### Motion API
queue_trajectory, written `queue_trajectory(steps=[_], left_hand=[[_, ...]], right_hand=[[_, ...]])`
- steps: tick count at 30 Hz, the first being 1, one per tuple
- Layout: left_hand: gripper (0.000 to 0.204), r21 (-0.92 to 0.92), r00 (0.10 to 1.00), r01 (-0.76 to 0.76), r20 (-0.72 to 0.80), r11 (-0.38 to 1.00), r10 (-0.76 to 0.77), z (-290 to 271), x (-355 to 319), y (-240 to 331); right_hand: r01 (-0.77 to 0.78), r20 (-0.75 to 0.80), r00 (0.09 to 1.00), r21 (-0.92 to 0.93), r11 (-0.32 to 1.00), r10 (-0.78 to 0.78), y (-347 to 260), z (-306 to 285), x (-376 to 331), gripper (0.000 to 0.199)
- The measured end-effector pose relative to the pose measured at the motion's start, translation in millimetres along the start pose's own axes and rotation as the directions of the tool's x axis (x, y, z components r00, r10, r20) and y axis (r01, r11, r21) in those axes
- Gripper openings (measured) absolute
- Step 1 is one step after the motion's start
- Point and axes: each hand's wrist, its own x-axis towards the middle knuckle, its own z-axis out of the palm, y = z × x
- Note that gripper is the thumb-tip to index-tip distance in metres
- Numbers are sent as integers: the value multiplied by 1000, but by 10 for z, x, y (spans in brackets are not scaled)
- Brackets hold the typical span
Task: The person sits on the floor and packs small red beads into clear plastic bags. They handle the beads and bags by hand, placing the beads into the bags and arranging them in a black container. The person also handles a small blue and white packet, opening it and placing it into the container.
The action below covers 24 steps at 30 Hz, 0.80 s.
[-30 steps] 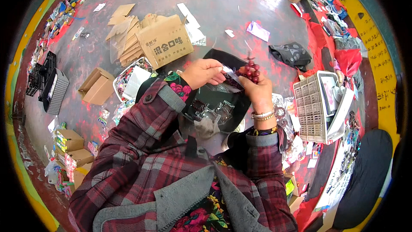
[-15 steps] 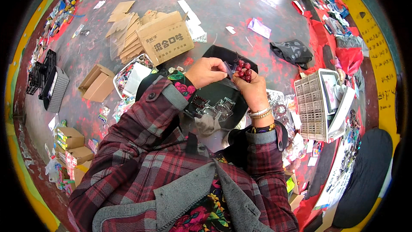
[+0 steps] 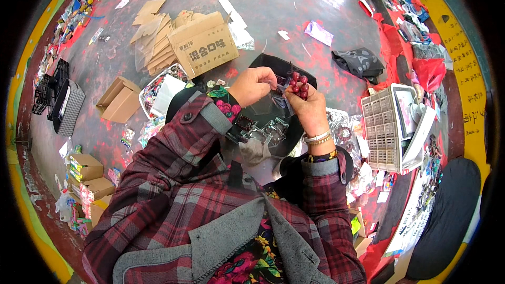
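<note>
Dark red round beads [image 3: 300, 85], apparently a beaded bracelet, bunch above the fingers of my right hand [image 3: 309, 111], which is closed on them. A small clear plastic bag [image 3: 282, 103] hangs between my hands, its top near the right fingertips. My left hand [image 3: 251, 87] is pinched at the bag's upper left edge; the exact grip is partly hidden. Beneath both hands stands a black open container [image 3: 307, 76]. Clear plastic packs [image 3: 274, 130] and a string of dark beads [image 3: 244, 122] lie in its near part, beside a greyish-white cloth-like piece [image 3: 254, 151].
To the left are a cardboard box [image 3: 205, 44] with flattened cardboard, a white basket [image 3: 144, 97] of small packs and an open carton [image 3: 118, 100]. A beige plastic crate [image 3: 380, 131] stands at the right, with a black bag [image 3: 357, 64] beyond it.
My left hand has shifted slightly up and left at the bag, and the bag's plastic now hangs differently. My right hand stays nearly still with the red beads.
</note>
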Motion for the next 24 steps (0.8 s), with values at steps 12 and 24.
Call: queue_trajectory(steps=[12,24], left_hand=[[5,377,985,-32,-144,926,92,79,-10,-49],[7,500,977,-64,-145,864,156,106,-43,-32]], right_hand=[[57,34,998,74,996,-60,34,66,-10,5],[106,36,994,6,994,-106,162,19,48,7]])
